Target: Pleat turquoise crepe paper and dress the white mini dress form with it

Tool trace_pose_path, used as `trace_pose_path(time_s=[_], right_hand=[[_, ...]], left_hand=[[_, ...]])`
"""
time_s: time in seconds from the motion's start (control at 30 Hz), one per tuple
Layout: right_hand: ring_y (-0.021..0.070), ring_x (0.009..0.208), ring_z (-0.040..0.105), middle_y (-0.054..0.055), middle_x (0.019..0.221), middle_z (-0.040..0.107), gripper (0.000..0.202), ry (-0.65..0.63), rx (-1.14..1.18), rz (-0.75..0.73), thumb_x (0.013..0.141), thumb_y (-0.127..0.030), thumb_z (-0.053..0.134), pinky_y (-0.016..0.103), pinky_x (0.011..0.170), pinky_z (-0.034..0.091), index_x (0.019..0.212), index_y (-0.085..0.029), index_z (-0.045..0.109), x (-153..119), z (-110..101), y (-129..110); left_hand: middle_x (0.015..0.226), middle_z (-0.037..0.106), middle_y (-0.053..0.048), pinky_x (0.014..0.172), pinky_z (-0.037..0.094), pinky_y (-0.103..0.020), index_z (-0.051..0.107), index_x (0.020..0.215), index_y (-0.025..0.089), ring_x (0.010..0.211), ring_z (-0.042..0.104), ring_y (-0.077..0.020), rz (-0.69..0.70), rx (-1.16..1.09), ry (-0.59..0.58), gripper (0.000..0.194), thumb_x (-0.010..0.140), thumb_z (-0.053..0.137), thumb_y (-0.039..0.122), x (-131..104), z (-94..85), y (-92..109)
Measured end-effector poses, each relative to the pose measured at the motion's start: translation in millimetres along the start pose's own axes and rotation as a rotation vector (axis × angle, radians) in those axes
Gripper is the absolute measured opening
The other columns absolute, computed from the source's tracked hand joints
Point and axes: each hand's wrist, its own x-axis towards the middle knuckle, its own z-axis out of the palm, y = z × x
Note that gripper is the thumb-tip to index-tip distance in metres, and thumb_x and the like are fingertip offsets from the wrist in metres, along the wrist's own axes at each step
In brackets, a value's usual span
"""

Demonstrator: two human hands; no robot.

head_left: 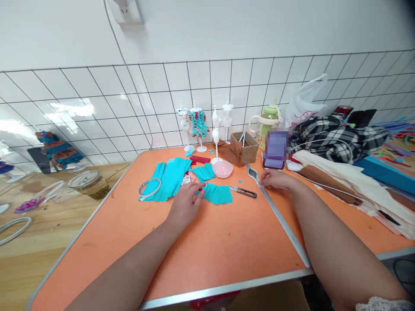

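Observation:
My left hand (187, 201) lies over the left end of a small turquoise crepe-like piece (219, 194), its fingers stretched out and the thumb apart. Black-handled thread snips (244, 191) rest just right of that piece, blades toward it. Beyond is another turquoise piece (203, 172) beside a pink bowl (223, 169). A larger turquoise sheet (171, 177) spreads to the left, with a white ring (149, 188) on it. My right hand (277, 179) is at the far end of a grey strip (281, 219), fingers bent together; whatever is between the fingertips is hidden.
Small white dress forms (216, 134) stand at the back, one dressed in turquoise and red. Nearby are a cardboard box (249, 150), a green-lidded jug (269, 121) and a phone (275, 151). Checked cloth (324, 134) and paper sheets (356, 190) lie right, a lidded jar (89, 183) left.

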Motion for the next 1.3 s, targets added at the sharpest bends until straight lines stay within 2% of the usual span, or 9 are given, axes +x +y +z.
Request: trace_pose_path(time_s=[0.1,0.23,0.4,0.5,0.67,0.77,0.93,1.13,1.3], right_hand=[[0.0107,0.049,0.049,-0.003,0.059,0.057,0.017,0.12,-0.043,-0.073,0.072,-0.029,0.064,0.022,0.045,0.03,0.084,-0.02,0.057,-6,0,-10],[0.0132,0.061,0.055,-0.002,0.066,0.06,0.018,0.398,-0.088,-0.39,0.079,-0.029,0.058,0.023,0.054,0.035,0.095,-0.023,0.063,-27,16,-46],[0.0129,0.068,0.058,0.002,0.081,0.067,0.018,0.386,-0.067,-0.856,0.087,-0.028,0.053,0.024,0.064,0.04,0.094,-0.022,0.068,-68,59,-90],[0.0133,0.071,0.059,0.003,0.084,0.067,0.02,0.408,-0.132,-0.992,0.09,-0.03,0.051,0.024,0.064,0.04,0.095,-0.024,0.069,-81,80,-98],[0.0143,0.079,0.06,0.003,0.087,0.069,0.021,0.502,-0.181,-1.053,0.092,-0.027,0.05,0.025,0.069,0.04,0.094,-0.025,0.07,-85,93,-98],[0.0144,0.079,0.06,0.003,0.088,0.07,0.02,0.496,-0.183,-1.034,0.092,-0.028,0.05,0.025,0.069,0.041,0.093,-0.024,0.07,-86,93,-99],[0.0131,0.075,0.061,0.002,0.087,0.071,0.021,0.466,-0.174,-1.009,0.092,-0.03,0.05,0.024,0.066,0.04,0.094,-0.025,0.07,-89,94,-101],[0.0122,0.071,0.061,0.002,0.083,0.07,0.022,0.519,-0.225,-1.003,0.091,-0.028,0.049,0.024,0.059,0.036,0.093,-0.025,0.071,-91,96,-101],[0.0113,0.07,0.06,0.002,0.081,0.069,0.024,0.535,-0.262,-1.011,0.093,-0.029,0.047,0.024,0.056,0.034,0.093,-0.025,0.071,-91,96,-101]], left_hand=[[0.101,0.068,-0.005,0.088,0.048,-0.034,0.07,0.105,0.024,0.097,0.06,-0.0198,-0.059,-0.25,0.012,0.032,0.091,0.044,0.037,2,2.7,-1],[0.099,0.071,-0.004,0.084,0.051,-0.033,0.073,0.098,0.023,0.095,0.063,-0.02,-0.168,-0.453,-0.023,0.029,0.086,0.052,0.039,3,5.7,0],[0.098,0.071,-0.005,0.085,0.05,-0.033,0.073,0.095,0.02,0.093,0.064,-0.02,-0.237,-0.595,-0.061,0.027,0.082,0.058,0.039,1,5.8,5],[0.099,0.071,-0.005,0.086,0.05,-0.032,0.073,0.096,0.021,0.094,0.063,-0.0196,-0.26,-0.648,-0.058,0.027,0.081,0.06,0.038,1,3.6,9],[0.097,0.07,-0.006,0.083,0.052,-0.033,0.074,0.094,0.021,0.092,0.064,-0.0199,-0.211,-0.714,-0.101,0.022,0.076,0.064,0.03,-1,0.2,17],[0.093,0.07,-0.006,0.08,0.052,-0.031,0.074,0.093,0.02,0.088,0.064,-0.0194,-0.205,-0.715,-0.117,0.022,0.075,0.066,0.03,-2,0.2,20],[0.082,0.069,-0.004,0.071,0.052,-0.027,0.075,0.083,0.02,0.078,0.063,-0.017,-0.211,-0.629,-0.058,0.019,0.077,0.064,0.034,-3,1.4,20],[0.081,0.068,-0.004,0.071,0.052,-0.026,0.075,0.084,0.019,0.076,0.062,-0.0157,-0.195,-0.633,-0.055,0.019,0.078,0.063,0.033,-3,0.1,22],[0.084,0.069,-0.004,0.073,0.053,-0.028,0.075,0.086,0.02,0.079,0.063,-0.0176,-0.261,-0.669,-0.063,0.022,0.077,0.064,0.036,-3,0.3,24]])
